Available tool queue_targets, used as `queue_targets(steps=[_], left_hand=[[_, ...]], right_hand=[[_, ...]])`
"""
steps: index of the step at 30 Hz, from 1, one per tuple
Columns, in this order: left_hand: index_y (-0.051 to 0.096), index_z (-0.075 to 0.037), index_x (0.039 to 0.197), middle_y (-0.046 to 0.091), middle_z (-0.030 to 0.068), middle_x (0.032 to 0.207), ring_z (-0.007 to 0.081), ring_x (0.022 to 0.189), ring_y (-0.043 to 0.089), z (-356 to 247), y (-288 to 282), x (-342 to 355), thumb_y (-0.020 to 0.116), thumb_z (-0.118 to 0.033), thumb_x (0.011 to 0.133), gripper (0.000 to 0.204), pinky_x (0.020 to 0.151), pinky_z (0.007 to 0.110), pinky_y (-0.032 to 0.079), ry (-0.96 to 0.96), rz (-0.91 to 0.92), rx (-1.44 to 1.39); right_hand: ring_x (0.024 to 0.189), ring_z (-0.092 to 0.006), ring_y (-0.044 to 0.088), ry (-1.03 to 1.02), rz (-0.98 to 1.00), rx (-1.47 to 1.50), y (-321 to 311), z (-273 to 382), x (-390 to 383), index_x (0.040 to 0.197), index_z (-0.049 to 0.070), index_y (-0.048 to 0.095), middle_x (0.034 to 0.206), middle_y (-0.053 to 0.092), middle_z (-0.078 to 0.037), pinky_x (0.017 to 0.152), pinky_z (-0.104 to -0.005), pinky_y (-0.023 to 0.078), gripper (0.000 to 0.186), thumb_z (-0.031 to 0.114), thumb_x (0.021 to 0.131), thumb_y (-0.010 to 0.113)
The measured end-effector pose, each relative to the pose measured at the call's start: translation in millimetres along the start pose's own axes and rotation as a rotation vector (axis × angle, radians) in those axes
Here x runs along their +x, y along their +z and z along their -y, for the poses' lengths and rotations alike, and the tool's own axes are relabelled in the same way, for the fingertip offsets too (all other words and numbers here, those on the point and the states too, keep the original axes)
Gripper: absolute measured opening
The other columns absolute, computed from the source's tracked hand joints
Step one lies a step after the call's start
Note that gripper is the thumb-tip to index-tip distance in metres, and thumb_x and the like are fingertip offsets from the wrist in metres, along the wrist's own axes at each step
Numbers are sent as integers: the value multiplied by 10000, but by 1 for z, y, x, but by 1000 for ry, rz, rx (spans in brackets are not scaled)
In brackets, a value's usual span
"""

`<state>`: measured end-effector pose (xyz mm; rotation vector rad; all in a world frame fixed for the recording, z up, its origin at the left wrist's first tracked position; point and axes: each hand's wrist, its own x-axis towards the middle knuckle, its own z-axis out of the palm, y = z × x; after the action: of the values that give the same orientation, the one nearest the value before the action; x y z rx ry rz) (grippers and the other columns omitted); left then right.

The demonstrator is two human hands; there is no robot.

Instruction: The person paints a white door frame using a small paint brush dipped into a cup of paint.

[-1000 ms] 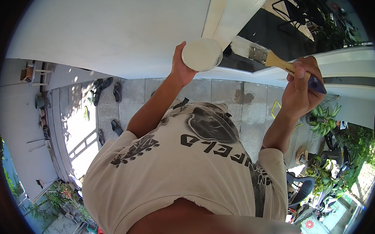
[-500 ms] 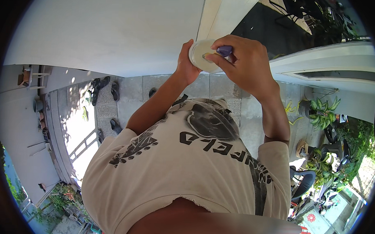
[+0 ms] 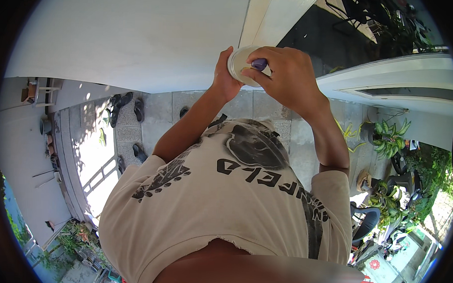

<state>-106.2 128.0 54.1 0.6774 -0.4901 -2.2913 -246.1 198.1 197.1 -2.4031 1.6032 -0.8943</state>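
My left hand (image 3: 225,80) is wrapped around the side of a round, pale tub (image 3: 237,67) and holds it up close to the white wall. The tub has a clear rim and an off-white inside. Over its opening, my right hand (image 3: 293,76) grips a purple-handled tool (image 3: 259,64) between thumb and fingers. The handle's rounded end points up at me. The tool's lower end is hidden by my fingers, so I cannot tell its kind.
A white wall (image 3: 140,33) rises directly ahead, beside a pale door frame (image 3: 270,18) and a dark glass pane (image 3: 315,40). Several dark shoes (image 3: 139,109) lie on the tiled floor (image 3: 162,119) at left. Potted plants (image 3: 390,133) and a dark chair (image 3: 367,222) stand at right.
My right hand has shifted left with the purple-handled tool, bringing the handle further over the tub. My left hand and the tub have stayed almost still.
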Motion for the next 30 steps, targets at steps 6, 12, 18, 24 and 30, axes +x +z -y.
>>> queue_targets(steps=[6, 12, 18, 24, 30], left_hand=[[512, -50, 1400, 606, 145, 1349, 272, 1261, 586, -3, 9, -3, 294, -590, 1001, 706, 1054, 434, 468, -4, -33, 3], [496, -44, 1428, 586, 163, 1389, 287, 1283, 576, -7, 12, -2, 289, -590, 1001, 723, 1073, 444, 452, -9, -51, 49], [527, -141, 1390, 586, 99, 1366, 274, 1241, 577, -4, 1, 6, 326, -587, 995, 630, 975, 466, 501, -23, 15, 46], [499, -89, 1424, 583, 115, 1391, 281, 1297, 553, 0, 5, 7, 332, -606, 980, 702, 1026, 463, 475, -57, -36, 83], [570, -209, 1323, 627, 30, 1290, 227, 1130, 599, 6, -5, 18, 312, -624, 969, 603, 882, 430, 477, -108, -67, 136]], right_hand=[[542, -83, 539, 208, -104, 199, -21, -1, -4, 929, 26, 735, 714, 691, -37, 520, -232, 410, 232, 200, 819, 842], [585, -16, 509, 323, -298, 300, -26, -9, -12, 943, 15, 737, 698, 673, -7, 520, -181, 356, 203, 135, 822, 847], [592, -30, 515, 407, -275, 396, -17, -5, -25, 935, 7, 724, 699, 662, -11, 525, -196, 383, 202, 120, 819, 846], [595, -50, 528, 405, -360, 420, -4, -5, -34, 905, -1, 704, 727, 666, -38, 538, -208, 417, 188, 106, 826, 836], [610, -78, 570, 309, -423, 408, -1, -13, -45, 899, -7, 694, 763, 674, -57, 544, -224, 453, 170, 85, 833, 821]])
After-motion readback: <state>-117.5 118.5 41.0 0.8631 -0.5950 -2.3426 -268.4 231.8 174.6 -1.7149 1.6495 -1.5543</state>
